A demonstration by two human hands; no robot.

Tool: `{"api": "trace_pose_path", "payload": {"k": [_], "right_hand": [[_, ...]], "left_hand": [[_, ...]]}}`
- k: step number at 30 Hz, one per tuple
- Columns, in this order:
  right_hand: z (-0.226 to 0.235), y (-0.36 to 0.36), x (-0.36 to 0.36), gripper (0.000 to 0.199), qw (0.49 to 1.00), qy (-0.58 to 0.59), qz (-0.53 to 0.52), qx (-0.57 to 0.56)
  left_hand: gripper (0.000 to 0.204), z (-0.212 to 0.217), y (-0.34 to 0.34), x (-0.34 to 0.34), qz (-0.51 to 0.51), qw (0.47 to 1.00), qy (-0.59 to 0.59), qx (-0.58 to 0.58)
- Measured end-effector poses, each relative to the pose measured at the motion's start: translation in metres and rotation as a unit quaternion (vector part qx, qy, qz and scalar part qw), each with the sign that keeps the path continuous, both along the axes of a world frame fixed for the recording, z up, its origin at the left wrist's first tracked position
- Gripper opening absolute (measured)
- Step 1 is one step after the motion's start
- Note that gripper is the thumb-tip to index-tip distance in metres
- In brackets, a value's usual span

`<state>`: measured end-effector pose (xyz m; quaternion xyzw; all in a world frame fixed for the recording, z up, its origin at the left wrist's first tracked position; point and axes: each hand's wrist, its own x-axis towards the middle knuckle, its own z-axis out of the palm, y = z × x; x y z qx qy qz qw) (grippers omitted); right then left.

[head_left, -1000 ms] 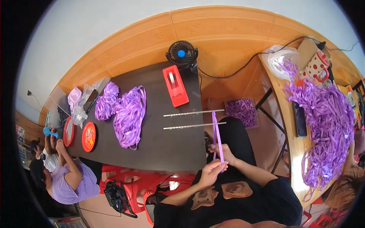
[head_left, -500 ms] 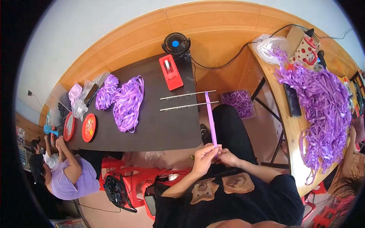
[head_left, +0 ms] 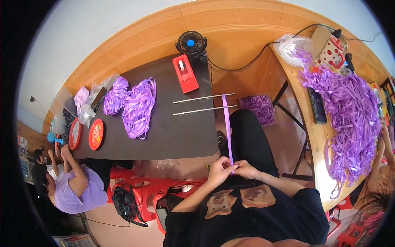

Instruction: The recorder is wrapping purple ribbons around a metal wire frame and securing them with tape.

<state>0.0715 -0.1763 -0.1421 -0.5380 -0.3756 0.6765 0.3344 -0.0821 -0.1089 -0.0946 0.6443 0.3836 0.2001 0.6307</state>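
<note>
Both my hands meet in front of my chest, pinching the near end of a long purple ribbon strip (head_left: 227,125). My left hand (head_left: 220,169) and my right hand (head_left: 245,168) touch each other around that end. The strip runs straight away from me, over my black-trousered knee, to the dark table's right edge (head_left: 216,136), where it crosses two thin metal rods (head_left: 203,104) lying side by side. A red tape dispenser (head_left: 185,73) stands further back on that table.
A heap of purple ribbon (head_left: 133,105) lies mid-table, with plastic bags and red lids (head_left: 96,134) at its left end. A small black fan (head_left: 191,43) stands behind. On the right, a wooden table carries a large ribbon pile (head_left: 349,111). Another person (head_left: 72,185) sits lower left.
My view has shifted slightly and my hands have closed together on the ribbon's near end, pulling it straighter toward my chest. The strip still lies across the two rods.
</note>
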Motion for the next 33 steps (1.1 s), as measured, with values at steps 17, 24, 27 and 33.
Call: {"api": "trace_pose_path", "payload": {"k": [17, 24, 27, 33], "right_hand": [[0.024, -0.005, 0.002, 0.025, 0.998, 0.049, 0.003, 0.05], [0.025, -0.003, 0.006, 0.023, 0.994, -0.022, 0.014, 0.103], [0.017, -0.002, 0.007, 0.023, 0.986, -0.081, 0.005, 0.148], [0.026, 0.004, 0.007, 0.025, 0.969, -0.182, 0.025, 0.165]], "left_hand": [[0.024, -0.001, 0.043, 0.056, 0.161, 0.892, -0.298, -0.3], [0.028, 0.011, 0.043, 0.069, 0.189, 0.916, -0.286, -0.208], [0.028, 0.016, 0.04, 0.069, 0.185, 0.927, -0.276, -0.177], [0.025, 0.013, 0.042, 0.068, 0.173, 0.933, -0.262, -0.174]]}}
